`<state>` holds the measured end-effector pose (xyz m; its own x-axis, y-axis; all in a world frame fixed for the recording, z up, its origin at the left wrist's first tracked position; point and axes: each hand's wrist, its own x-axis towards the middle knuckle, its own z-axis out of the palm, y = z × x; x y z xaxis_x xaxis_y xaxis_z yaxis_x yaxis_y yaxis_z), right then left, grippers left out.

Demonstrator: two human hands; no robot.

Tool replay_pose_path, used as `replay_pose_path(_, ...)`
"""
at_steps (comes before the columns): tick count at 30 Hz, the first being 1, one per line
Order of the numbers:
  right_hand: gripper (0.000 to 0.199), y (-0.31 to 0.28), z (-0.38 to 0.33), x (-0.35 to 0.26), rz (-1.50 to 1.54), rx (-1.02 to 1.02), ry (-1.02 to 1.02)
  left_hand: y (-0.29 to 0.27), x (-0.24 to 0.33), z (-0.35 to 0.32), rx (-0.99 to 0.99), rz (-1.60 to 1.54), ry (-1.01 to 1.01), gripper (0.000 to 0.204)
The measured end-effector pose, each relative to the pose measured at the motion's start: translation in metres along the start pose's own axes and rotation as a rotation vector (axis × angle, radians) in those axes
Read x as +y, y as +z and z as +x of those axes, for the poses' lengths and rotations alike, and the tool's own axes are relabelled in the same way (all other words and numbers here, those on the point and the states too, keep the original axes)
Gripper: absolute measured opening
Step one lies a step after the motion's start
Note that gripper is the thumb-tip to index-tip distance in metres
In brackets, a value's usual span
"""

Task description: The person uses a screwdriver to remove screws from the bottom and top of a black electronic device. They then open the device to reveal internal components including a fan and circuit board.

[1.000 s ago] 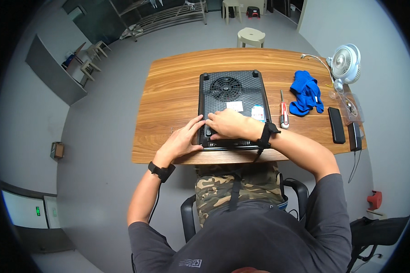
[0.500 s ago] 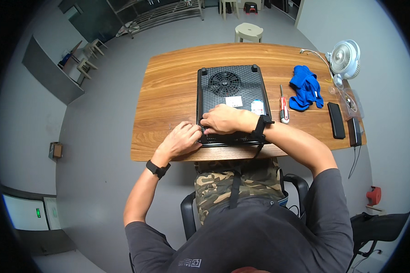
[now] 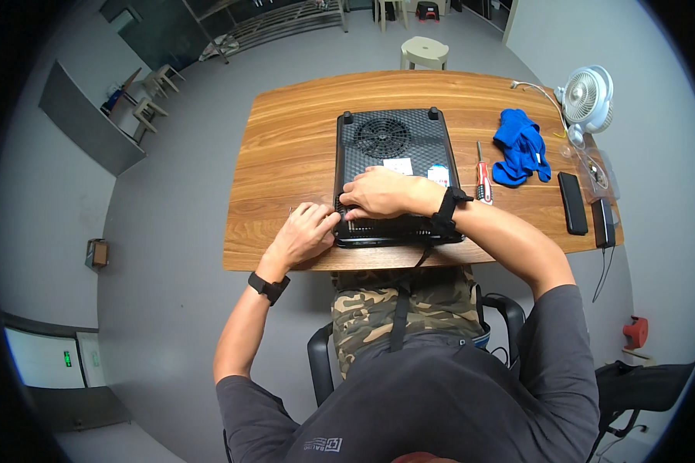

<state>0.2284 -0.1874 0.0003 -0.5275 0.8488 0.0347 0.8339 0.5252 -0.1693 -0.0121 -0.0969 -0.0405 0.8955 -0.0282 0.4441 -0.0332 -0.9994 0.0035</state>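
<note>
A black induction cooker point(image 3: 428, 139) lies upside down on the wooden table, its round fan grille, feet and paper labels facing up. My left hand point(image 3: 307, 230) is at its near left corner, the fingers bent and closed on the side edge. Reaching across the underside, my right hand point(image 3: 378, 193) has its thumb and curled fingers closed on the same left edge, just beyond the left fingertips. Both sets of fingertips nearly meet there, and the exact spot they grip is partly hidden. To the right of the cooker lies a screwdriver point(image 3: 483, 179) with a red and white handle.
A crumpled blue cloth point(image 3: 521, 147) lies right of the screwdriver. Along the table's right side are a white fan point(image 3: 587, 96), a black oblong case point(image 3: 571, 203), a black adapter point(image 3: 603, 224) with a cable, and a clear plastic box point(image 3: 597, 176). A stool point(image 3: 424, 52) stands beyond the table.
Both hands keep to the cooker's left edge, with only slight shifts of the fingers. The whole view has moved a little.
</note>
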Motion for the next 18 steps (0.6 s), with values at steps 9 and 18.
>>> replay_pose_path(9,0.041,-0.0004,-0.0025,0.0006,0.021,0.030,-0.010,0.0045,0.0027,-0.0010,-0.028,0.011,-0.027,0.050)
replay_pose_path(18,0.042,-0.0026,-0.0026,0.0003,0.012,0.034,0.004,0.0106,-0.0006,-0.0059,0.052,0.126,0.063,0.042)
